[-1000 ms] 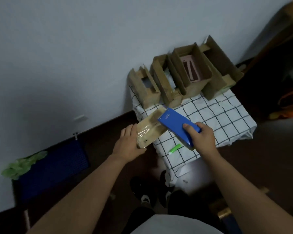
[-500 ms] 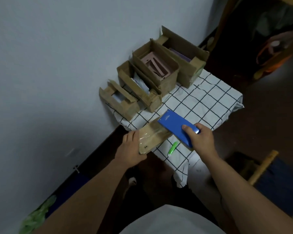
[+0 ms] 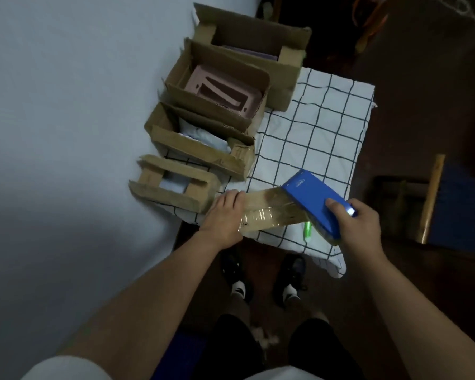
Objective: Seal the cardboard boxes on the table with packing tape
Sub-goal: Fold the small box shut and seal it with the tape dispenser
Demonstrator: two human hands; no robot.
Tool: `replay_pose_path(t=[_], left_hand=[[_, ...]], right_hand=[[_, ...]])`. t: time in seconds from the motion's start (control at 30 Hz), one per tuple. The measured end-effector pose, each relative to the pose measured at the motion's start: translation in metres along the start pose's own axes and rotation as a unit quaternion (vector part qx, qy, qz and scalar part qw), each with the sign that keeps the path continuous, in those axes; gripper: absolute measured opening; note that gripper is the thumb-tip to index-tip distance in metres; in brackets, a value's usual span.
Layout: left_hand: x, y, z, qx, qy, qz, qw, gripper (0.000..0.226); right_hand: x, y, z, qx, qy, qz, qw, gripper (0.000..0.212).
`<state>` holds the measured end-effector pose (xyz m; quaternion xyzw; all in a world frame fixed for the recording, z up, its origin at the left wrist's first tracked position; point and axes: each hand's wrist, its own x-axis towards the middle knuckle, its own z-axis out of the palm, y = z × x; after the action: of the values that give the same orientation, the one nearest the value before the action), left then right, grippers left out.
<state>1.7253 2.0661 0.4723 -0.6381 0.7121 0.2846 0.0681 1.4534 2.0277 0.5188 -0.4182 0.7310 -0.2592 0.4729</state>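
Four open cardboard boxes stand in a row along the wall on a checked tablecloth (image 3: 327,127). The nearest is a small box (image 3: 176,198), then a second box (image 3: 203,157), a third box (image 3: 176,86) with a pink tray (image 3: 222,89) in it, and the farthest and largest box (image 3: 285,58). My right hand (image 3: 359,229) grips a blue tape dispenser (image 3: 310,198) over the table's front edge. A glossy tan strip of packing tape (image 3: 269,209) runs from it to my left hand (image 3: 222,218), which pinches its free end beside the nearest box.
A green marker (image 3: 307,230) lies on the cloth under the tape. The wall borders the boxes on the left. A wooden-framed blue seat (image 3: 431,198) stands right of the table on the dark floor. My feet (image 3: 263,275) are just below the table's front edge.
The tape strip between my hands has grown longer. My left hand now sits against the nearest box's corner. The view has tipped down over the table.
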Motion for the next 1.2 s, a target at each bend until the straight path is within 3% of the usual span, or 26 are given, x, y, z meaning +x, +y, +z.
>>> replay_pose_path(t=[0.2, 0.43, 0.63, 1.2], left_hand=[[0.046, -0.010, -0.008, 0.071, -0.066, 0.079, 0.992, 0.096], [0.054, -0.013, 0.002, 0.211, -0.116, 0.005, 0.970, 0.105], [0.054, -0.003, 0.022, 0.175, -0.098, 0.055, 0.978, 0.116], [0.052, 0.002, 0.037, 0.193, -0.085, 0.060, 0.976, 0.101]], right_hand=[[-0.012, 0.033, -0.001, 0.007, 0.061, 0.035, 0.997, 0.043], [-0.023, 0.056, 0.002, 0.038, 0.090, 0.068, 0.993, 0.040], [-0.019, 0.062, 0.008, 0.043, 0.084, 0.068, 0.993, 0.036], [-0.017, 0.059, 0.017, -0.002, 0.055, 0.050, 0.997, 0.036]])
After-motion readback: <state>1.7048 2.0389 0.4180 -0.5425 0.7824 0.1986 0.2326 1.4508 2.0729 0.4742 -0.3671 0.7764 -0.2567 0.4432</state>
